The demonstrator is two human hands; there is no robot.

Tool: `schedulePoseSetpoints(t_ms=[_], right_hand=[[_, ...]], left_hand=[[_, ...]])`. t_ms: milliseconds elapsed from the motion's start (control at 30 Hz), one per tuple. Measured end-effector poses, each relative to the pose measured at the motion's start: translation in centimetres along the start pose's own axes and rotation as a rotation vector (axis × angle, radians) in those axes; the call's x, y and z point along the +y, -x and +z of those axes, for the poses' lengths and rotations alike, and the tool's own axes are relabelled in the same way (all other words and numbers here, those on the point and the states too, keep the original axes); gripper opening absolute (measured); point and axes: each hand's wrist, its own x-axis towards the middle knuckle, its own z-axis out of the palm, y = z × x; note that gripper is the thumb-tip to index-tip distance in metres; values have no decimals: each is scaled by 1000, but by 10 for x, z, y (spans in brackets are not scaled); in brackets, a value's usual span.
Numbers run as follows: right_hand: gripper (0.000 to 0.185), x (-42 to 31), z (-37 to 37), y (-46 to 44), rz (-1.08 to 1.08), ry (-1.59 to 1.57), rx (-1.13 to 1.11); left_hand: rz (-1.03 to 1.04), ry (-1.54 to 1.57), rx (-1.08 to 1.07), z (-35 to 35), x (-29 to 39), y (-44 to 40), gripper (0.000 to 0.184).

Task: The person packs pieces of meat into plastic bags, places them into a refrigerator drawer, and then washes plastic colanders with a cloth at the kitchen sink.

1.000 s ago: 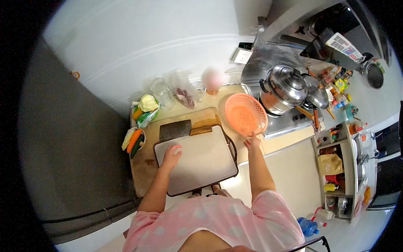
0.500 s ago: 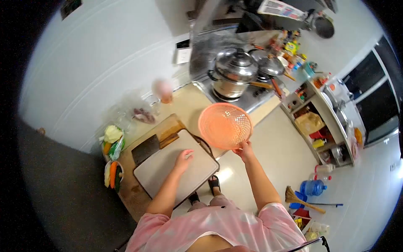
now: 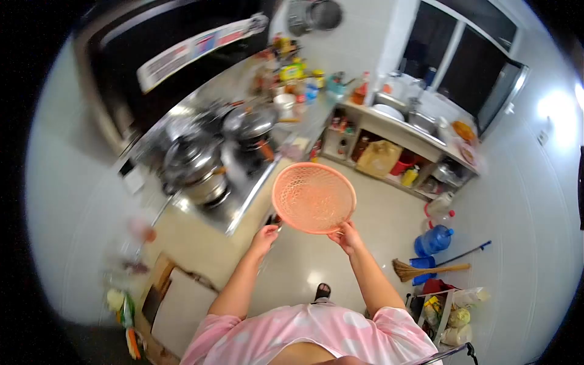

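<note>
One perforated orange plastic basket (image 3: 313,198), aloft over the glossy floor (image 3: 304,267). Your right hand (image 3: 347,237): grasping its rim. Your left hand (image 3: 263,239): near the rim, fingers bent; whether it grips anything cannot be told.

The fingertips of the right hand (image 3: 347,237) are partly hidden by the rim of the basket (image 3: 313,198). Whether the basket is touched by the left hand (image 3: 263,240) cannot be told. The pots (image 3: 193,161) and the bottles (image 3: 292,70) are smeared by blur. The print on the strip (image 3: 198,52) cannot be read. The glasses frame (image 3: 453,351) is cut off below, and one foot is hidden.
</note>
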Motion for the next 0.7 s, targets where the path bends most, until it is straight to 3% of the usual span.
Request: schedulePoseSetpoints(t_ms=[167, 300, 467, 567, 700], right_hand=[[37, -123, -96, -37, -122, -56, 96], [55, -198, -162, -67, -244, -205, 190], [53, -249, -227, -109, -402, -387, 283], [36, -276, -258, -142, -425, -457, 396], [42, -318, -315, -208, -461, -506, 449]], left_hand=[[98, -21, -162, 127, 46, -92, 34], [124, -51, -235, 205, 79, -154, 33], [154, -83, -339, 285, 115, -245, 33], [138, -88, -407, 336, 134, -309, 32], [130, -126, -504, 403, 154, -420, 31]])
